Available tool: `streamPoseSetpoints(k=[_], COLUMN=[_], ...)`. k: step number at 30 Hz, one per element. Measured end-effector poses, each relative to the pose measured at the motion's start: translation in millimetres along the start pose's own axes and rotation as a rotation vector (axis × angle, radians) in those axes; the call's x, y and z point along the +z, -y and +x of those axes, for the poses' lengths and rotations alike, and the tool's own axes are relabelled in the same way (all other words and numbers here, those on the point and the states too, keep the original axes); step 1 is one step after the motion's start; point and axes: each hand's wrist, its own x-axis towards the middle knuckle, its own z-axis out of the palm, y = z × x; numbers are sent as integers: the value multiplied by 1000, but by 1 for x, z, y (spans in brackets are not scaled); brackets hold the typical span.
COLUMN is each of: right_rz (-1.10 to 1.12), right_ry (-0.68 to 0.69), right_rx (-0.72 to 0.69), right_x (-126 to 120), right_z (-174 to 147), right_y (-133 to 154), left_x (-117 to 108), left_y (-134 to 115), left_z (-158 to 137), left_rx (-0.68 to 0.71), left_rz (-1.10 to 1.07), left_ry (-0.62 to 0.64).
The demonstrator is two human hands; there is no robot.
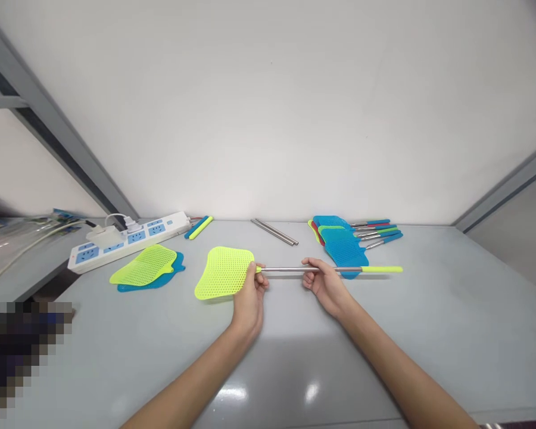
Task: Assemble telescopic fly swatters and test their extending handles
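A fly swatter (226,274) with a yellow-green perforated head, a metal rod and a yellow-green grip lies level across both hands, just above the table. My left hand (249,298) is closed around the neck where the head meets the rod, its thumb on the edge of the head. Around the middle of the rod, my right hand (324,286) is closed with its fingers curled. The yellow-green grip extends to the right beyond it, passing in front of a pile of fly swatters (342,244) in blue, green and red.
On the grey table (268,363), a loose yellow-green swatter head (145,265) overlaps a blue one (161,280) at left. Behind them is a power strip (136,238) with plugs and cables. Blue and yellow-green grips (199,228) and metal rods (274,231) lie near the wall.
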Motion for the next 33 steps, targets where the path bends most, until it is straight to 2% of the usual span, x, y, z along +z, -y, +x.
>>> streamPoseSetpoints(k=[3, 11, 17, 26, 33], right_rz=[20, 62, 74, 97, 101], right_ry=[25, 31, 17, 2, 26], right_rx=[16, -4, -16, -5, -3], right_x=[-4, -7, -6, -6, -7], right_z=[1, 0, 1, 0, 1], right_y=[-1, 0, -1, 0, 0], left_x=[3, 5, 6, 7, 4], left_y=[-3, -7, -8, -7, -4], left_z=[-2, -3, -1, -3, 2], left_rx=[8, -8, -59, -21, -61], left_rz=[43, 71, 41, 76, 108], left_ry=[-16, 51, 24, 41, 98])
